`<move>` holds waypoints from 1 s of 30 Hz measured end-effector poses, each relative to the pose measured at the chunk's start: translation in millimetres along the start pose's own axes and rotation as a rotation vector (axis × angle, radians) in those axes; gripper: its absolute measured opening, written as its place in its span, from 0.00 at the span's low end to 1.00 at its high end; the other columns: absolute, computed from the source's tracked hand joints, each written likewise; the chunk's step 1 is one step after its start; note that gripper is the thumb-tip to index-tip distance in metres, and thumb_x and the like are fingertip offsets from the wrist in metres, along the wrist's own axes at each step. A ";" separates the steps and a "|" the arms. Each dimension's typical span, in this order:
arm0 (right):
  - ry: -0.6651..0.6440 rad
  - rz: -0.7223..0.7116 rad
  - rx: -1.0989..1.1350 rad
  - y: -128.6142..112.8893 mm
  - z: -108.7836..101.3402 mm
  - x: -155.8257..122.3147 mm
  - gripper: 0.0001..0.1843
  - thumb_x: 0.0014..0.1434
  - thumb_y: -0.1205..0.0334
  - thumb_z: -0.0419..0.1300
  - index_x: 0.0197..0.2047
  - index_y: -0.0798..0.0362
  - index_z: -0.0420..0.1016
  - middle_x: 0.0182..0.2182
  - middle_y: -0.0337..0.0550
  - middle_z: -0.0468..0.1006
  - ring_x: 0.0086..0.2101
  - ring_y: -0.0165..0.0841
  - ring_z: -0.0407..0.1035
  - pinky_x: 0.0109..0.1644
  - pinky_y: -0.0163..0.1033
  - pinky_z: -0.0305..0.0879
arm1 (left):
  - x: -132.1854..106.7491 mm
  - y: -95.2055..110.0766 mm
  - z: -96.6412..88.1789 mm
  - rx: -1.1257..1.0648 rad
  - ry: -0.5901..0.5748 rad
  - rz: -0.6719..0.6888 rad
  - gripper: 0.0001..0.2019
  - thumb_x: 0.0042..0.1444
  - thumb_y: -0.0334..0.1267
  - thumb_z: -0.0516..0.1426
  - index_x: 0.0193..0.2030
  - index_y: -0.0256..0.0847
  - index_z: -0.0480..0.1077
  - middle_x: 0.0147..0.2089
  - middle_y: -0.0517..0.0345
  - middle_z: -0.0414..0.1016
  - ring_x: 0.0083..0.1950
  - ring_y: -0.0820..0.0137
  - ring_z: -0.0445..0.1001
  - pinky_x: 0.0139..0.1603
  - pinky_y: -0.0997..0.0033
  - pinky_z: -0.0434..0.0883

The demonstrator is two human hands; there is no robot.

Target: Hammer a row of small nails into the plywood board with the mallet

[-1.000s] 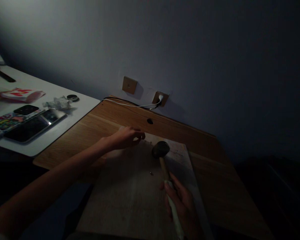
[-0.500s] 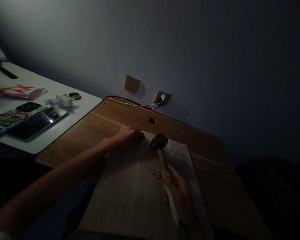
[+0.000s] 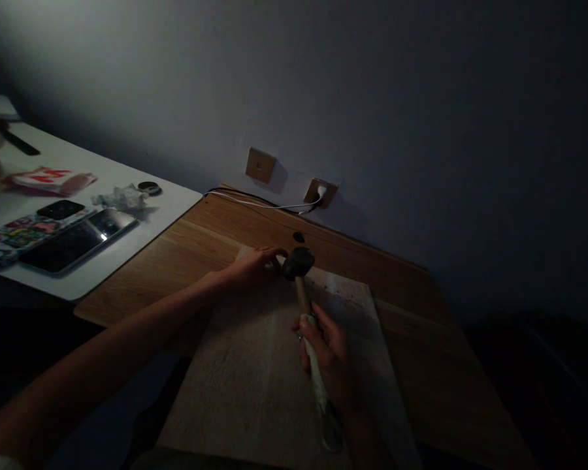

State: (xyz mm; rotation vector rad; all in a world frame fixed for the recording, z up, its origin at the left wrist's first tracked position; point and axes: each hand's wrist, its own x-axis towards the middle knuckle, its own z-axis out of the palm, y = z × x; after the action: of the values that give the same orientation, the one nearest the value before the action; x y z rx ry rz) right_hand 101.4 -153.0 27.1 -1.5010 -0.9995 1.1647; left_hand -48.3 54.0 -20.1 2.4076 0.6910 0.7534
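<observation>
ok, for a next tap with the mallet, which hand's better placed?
Right, I'd judge: the right hand grips the mallet by its handle. The left hand is by the far edge of the board, close to the mallet's head; whether it pinches anything is too dark to tell.

Right hand (image 3: 330,356) has a mallet (image 3: 315,372) gripped over the wooden board (image 3: 245,378), left hand (image 3: 252,267) curled near the board's far-left corner, phone (image 3: 73,245) well left of the board.

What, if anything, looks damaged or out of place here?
The board has dark marks near its far right corner, breaking its plainer surface; whether damage or dirt, I cannot tell. A crumpled scrap lies like litter beside the dark-screened phone.
</observation>
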 end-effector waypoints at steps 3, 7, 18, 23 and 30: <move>-0.017 -0.024 -0.015 0.4 0.8 -0.1 0.19 0.62 0.46 0.61 0.46 0.53 0.71 0.31 0.35 0.74 0.14 0.20 0.58 0.14 0.28 0.54 | -0.7 -3.4 1.7 -0.017 0.020 0.009 0.26 0.54 0.29 0.61 0.61 0.43 0.68 0.47 0.56 0.81 0.45 0.67 0.80 0.46 0.72 0.72; -0.034 -0.025 -0.027 0.1 2.1 -0.8 0.19 0.63 0.46 0.60 0.46 0.54 0.72 0.28 0.34 0.72 0.14 0.20 0.57 0.14 0.28 0.54 | -1.0 -5.5 2.8 -0.014 0.035 0.015 0.27 0.53 0.26 0.60 0.61 0.42 0.68 0.45 0.56 0.81 0.44 0.67 0.81 0.44 0.73 0.72; -0.024 -0.012 -0.041 -0.5 3.3 -0.7 0.22 0.63 0.46 0.61 0.52 0.55 0.73 0.33 0.38 0.76 0.14 0.20 0.57 0.14 0.29 0.55 | -1.0 -3.0 2.4 -0.007 0.021 0.036 0.25 0.55 0.30 0.62 0.60 0.41 0.67 0.45 0.53 0.80 0.44 0.66 0.80 0.43 0.72 0.72; -0.021 -0.017 -0.036 -2.0 -3.5 -2.5 0.20 0.63 0.45 0.61 0.45 0.54 0.74 0.21 0.30 0.68 0.14 0.22 0.56 0.15 0.28 0.54 | -1.6 5.7 -14.5 0.092 -0.028 0.026 0.18 0.52 0.32 0.63 0.50 0.39 0.69 0.45 0.54 0.77 0.44 0.65 0.77 0.42 0.70 0.70; 0.085 0.039 -0.011 -11.7 -22.3 -12.6 0.27 0.59 0.41 0.63 0.49 0.55 0.73 0.12 0.27 0.62 0.12 0.25 0.53 0.14 0.28 0.51 | -22.1 72.5 -11.8 0.329 -0.208 0.451 0.08 0.59 0.37 0.62 0.44 0.41 0.71 0.44 0.51 0.76 0.47 0.61 0.73 0.47 0.64 0.68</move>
State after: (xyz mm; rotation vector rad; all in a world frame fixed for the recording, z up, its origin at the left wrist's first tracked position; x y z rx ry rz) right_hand 119.9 -167.1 43.0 -1.5713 -0.9247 1.1149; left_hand -49.2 -8.7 24.1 2.9419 0.1955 0.5758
